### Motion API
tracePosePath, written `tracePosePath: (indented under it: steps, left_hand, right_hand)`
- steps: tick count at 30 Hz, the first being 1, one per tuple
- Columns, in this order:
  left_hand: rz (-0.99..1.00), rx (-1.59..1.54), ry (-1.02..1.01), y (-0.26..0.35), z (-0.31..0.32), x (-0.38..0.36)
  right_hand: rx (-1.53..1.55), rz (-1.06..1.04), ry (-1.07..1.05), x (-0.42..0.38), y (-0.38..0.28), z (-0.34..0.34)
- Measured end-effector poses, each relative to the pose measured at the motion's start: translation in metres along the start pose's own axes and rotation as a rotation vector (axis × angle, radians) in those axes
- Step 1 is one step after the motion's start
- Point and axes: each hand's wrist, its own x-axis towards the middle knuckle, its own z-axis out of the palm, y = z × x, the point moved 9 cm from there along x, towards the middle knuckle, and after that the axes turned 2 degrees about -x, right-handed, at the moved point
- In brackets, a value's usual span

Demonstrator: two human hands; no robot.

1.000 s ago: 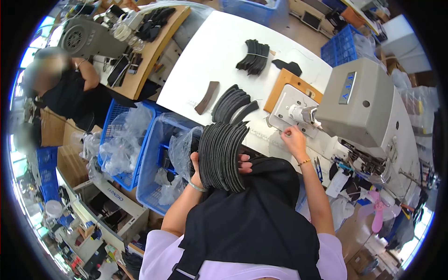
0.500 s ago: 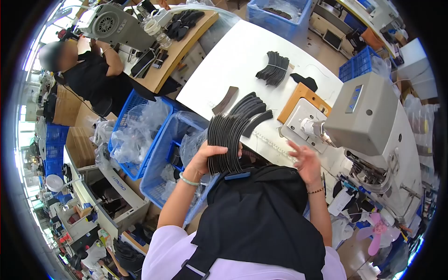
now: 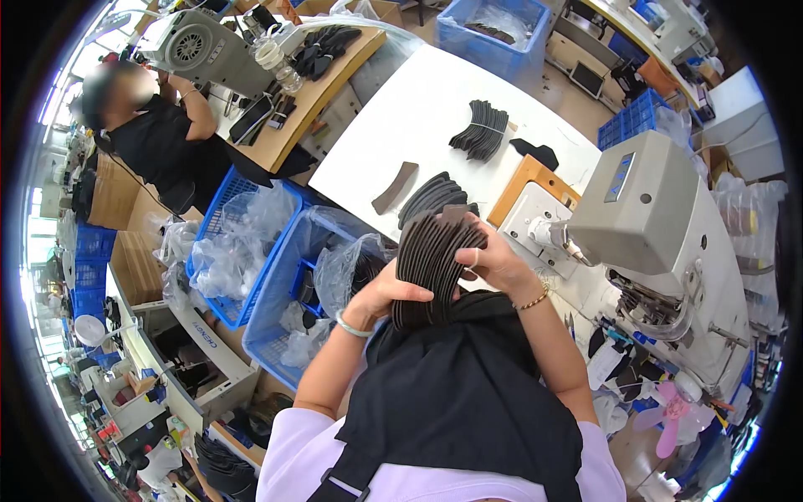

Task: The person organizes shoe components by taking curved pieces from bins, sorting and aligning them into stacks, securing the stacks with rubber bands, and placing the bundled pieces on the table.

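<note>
A thick stack of dark, curved fabric-like strips [image 3: 425, 263] is held up above my lap, its layers fanned along the edge. My left hand [image 3: 386, 293] is closed around its lower left side, thumb across the front. Against the upper right side, my right hand [image 3: 500, 261] grips the strips with bent fingers; some fingertips are hidden behind them. Just beyond the stack, more curved strips [image 3: 433, 194] lie on the white table [image 3: 368, 125]. One brownish strip [image 3: 395, 187] rests apart to the left. Farther back sits a tied bundle of strips [image 3: 479, 130], with a flat black piece [image 3: 535, 154] beside it.
A grey sewing machine [image 3: 640, 188] with a wooden-edged plate stands at the right. Blue crates with plastic bags [image 3: 238, 251] are at the left, one close to my left arm. A co-worker in black [image 3: 159, 138] sits at another machine. A pink fan [image 3: 672, 416] is at lower right.
My right hand has come in from beside the machine and taken hold of the stack. The stack has shifted right and slightly down, and its strips now show a browner side.
</note>
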Motion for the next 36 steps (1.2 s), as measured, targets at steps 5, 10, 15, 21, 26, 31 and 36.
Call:
tracePosePath:
  steps: [5, 10, 15, 21, 26, 31, 36]
  left_hand:
    - [-0.106, 0.137, -0.116, 0.017, 0.004, -0.003]
    - [-0.156, 0.197, -0.154, 0.017, -0.003, -0.002]
    - [-0.245, 0.511, -0.267, 0.007, -0.017, -0.004]
    - [-0.279, 0.769, -0.075, 0.014, -0.018, 0.009]
    - [-0.088, 0.461, 0.077, 0.044, -0.031, 0.013]
    - [0.047, -0.074, 0.091, 0.035, -0.048, 0.008]
    - [0.116, -0.151, 0.224, 0.033, -0.058, 0.022]
  right_hand:
    - [-0.383, -0.01, -0.123, 0.012, -0.024, 0.0]
    - [-0.281, -0.195, -0.229, 0.037, -0.041, 0.007]
    - [-0.243, -0.444, -0.206, 0.042, -0.09, 0.02]
    - [-1.108, -0.087, -0.408, 0.045, -0.048, 0.124]
    - [-1.039, 0.146, -0.525, 0.013, -0.018, 0.103]
    - [-0.665, -0.057, 0.091, 0.002, -0.021, 0.0]
    - [-0.438, -0.096, 0.248, 0.017, 0.006, 0.008]
